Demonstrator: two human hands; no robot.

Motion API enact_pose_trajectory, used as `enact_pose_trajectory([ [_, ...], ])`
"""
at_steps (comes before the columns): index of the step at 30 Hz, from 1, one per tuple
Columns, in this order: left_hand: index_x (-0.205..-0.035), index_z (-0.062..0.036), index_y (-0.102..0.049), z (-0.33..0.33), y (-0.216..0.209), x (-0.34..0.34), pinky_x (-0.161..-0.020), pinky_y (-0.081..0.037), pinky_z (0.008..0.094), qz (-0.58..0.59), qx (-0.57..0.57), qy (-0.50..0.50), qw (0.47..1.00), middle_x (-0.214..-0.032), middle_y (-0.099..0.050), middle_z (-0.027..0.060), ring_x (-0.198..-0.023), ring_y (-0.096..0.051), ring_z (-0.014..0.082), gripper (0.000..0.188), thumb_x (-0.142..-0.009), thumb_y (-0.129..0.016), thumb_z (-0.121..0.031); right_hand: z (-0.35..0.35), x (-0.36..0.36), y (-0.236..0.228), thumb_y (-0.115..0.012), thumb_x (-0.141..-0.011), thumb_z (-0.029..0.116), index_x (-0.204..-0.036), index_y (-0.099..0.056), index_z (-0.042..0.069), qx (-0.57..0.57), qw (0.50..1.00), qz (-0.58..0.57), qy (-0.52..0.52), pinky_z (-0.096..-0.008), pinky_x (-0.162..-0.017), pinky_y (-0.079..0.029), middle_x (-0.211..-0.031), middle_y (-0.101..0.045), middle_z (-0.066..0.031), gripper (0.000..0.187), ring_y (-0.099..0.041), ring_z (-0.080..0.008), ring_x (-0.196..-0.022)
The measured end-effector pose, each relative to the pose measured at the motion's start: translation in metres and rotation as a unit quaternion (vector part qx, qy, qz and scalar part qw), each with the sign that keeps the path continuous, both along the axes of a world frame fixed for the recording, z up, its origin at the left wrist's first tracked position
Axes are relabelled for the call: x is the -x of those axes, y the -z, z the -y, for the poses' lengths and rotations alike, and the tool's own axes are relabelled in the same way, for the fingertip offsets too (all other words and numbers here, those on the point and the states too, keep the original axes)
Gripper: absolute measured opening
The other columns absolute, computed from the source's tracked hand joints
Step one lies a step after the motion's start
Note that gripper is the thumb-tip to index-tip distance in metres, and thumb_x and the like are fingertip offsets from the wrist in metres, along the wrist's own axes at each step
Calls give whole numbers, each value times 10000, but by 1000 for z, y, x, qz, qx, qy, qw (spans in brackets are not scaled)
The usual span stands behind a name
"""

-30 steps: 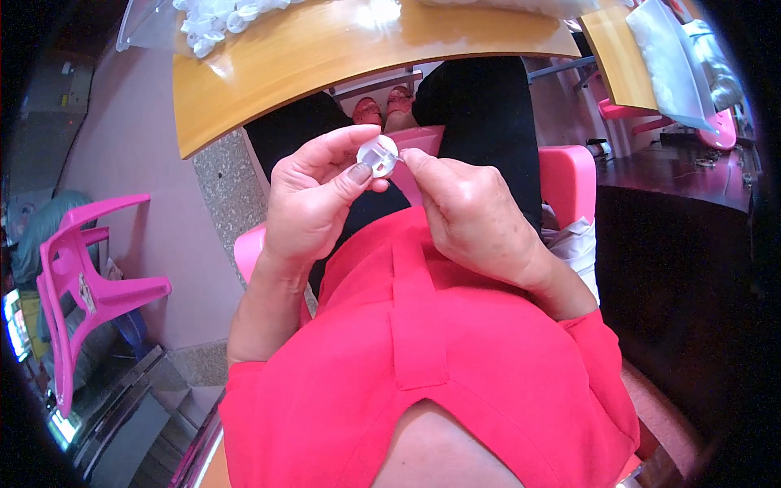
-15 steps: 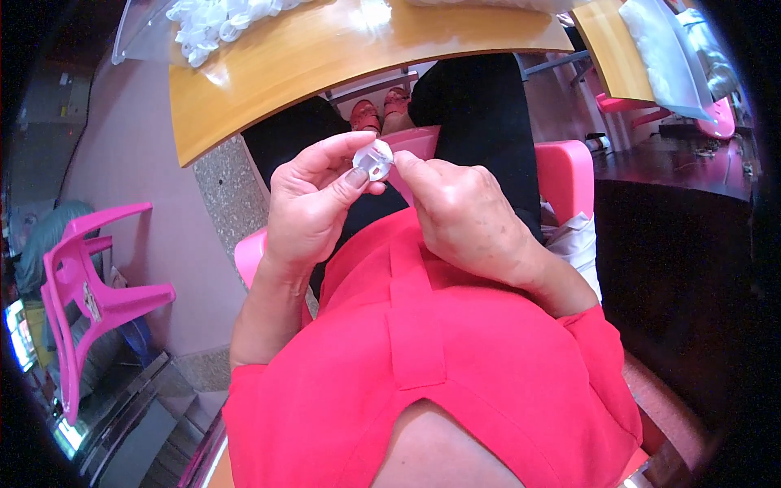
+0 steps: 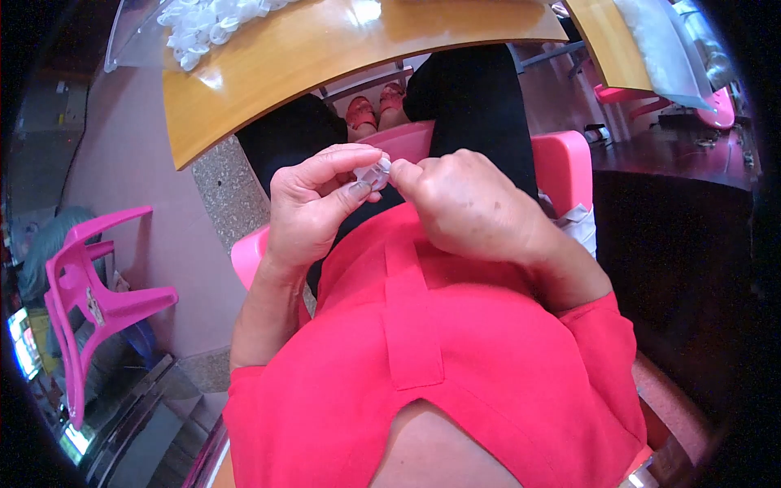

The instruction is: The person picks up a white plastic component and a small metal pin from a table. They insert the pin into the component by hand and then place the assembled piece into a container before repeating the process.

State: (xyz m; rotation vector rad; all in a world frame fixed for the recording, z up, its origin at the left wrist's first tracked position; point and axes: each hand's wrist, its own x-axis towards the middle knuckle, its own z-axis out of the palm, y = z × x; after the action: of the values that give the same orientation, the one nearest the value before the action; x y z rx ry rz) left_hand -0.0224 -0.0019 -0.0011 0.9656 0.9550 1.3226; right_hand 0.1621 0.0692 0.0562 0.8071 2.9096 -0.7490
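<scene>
Above my lap, a small round white plastic piece (image 3: 373, 175) is pinched between the thumb and fingers of my left hand (image 3: 309, 203). My right hand (image 3: 476, 207) is closed, its thumb and curled forefinger against the right edge of that piece. Whatever lies inside the right fist is hidden. The piece looks tilted, with openings or ridges on its face that are blurred now.
A wooden table (image 3: 342, 61) curves across ahead, bearing a heap of white plastic pieces (image 3: 213, 31) at its left. Farther right, a clear bag (image 3: 663, 53) lies on another wooden top (image 3: 602, 49). A pink plastic chair (image 3: 93, 281) stands left; pink armrests (image 3: 563, 175) flank me.
The white piece has turned in my fingers, so its face shows less. My right hand has shifted slightly left and its wrist has rotated, while the left keeps its pinch.
</scene>
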Motion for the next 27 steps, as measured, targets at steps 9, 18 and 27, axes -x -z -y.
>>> enact_pose_trajectory([
  [9, -1185, 39, -561, -7, 6, 1, -809, -541, 314, 146, 12, 7, 989, -1138, -613, 204, -943, -634, 218, 314, -877, -605, -4, -6, -1, -3, -558, -749, -20, -909, -534, -18, 24, 999, -25, 16, -425, -593, -511, -734, -628, -202, 161, -642, -369, -687],
  [18, -1197, 44, -542, -7, 2, 0, -834, -539, 338, 160, 25, -4, 987, -1151, -607, 210, -953, -636, 232, 318, -883, -581, 16, 3, 4, -9, -554, -754, -5, -876, -533, -35, -26, 998, -28, 57, -415, -588, -526, -736, -636, -204, 128, -654, -349, -669],
  [27, -1170, 62, -574, -3, 6, -3, -833, -531, 311, 69, 2, -26, 997, -1088, -635, 174, -896, -645, 200, 319, -854, -613, 39, -4, 6, -10, -560, -751, 33, -854, -614, -31, -9, 999, -14, 40, -424, -610, -539, -722, -647, -217, 132, -667, -350, -694],
])
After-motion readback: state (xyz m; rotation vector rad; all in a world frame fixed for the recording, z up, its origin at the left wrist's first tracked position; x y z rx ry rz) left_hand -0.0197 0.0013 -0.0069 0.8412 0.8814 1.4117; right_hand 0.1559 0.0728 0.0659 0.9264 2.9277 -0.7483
